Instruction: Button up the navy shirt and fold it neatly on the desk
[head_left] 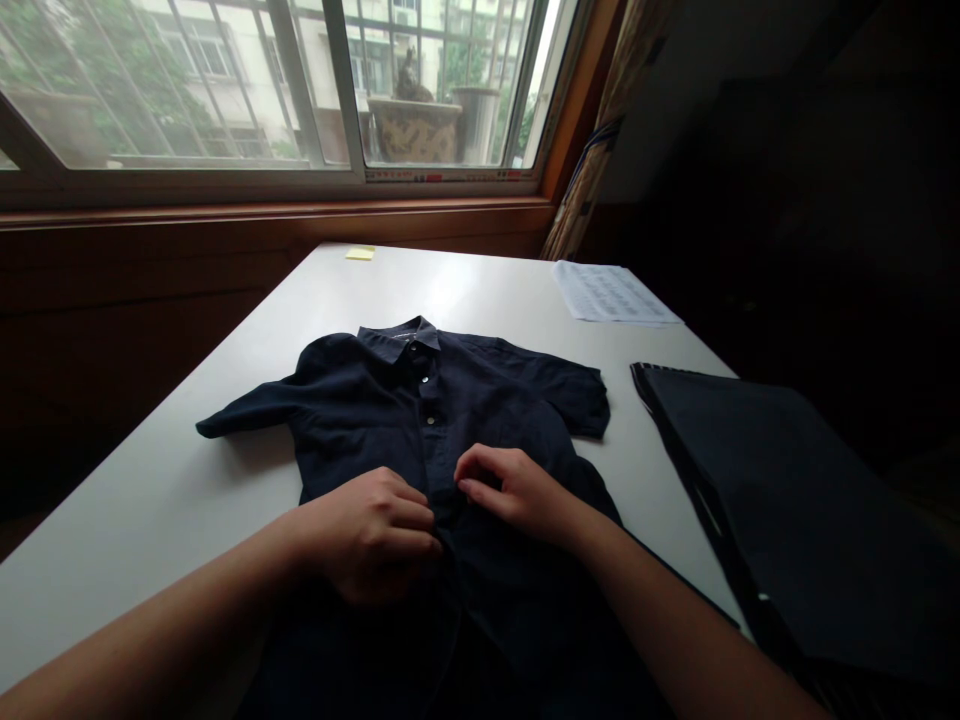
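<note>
we have a dark blue short-sleeved shirt lying front up on the white table, straight before us, its collar toward the window and its lower part in deep shade near us. one sleeve spreads to our left, the other to our right. pale buttons show down the front strip, below the collar. our two hands are apart from each other, both close to that strip. our left hand lies over the cloth, knuckles up, fingers curled in; we cannot tell whether they grip the fabric, as the tips are hidden. our right hand is a little farther from us, thumb and forefinger bent toward each other with a gap inside the curve; we cannot tell whether they pinch any cloth. to the right of the shirt lies a dark flat item with a striped edge. beyond it are printed sheets, and a small yellow note sits at the table's far edge. a patterned curtain hangs gathered beside the window; outside stands a planter.
</note>
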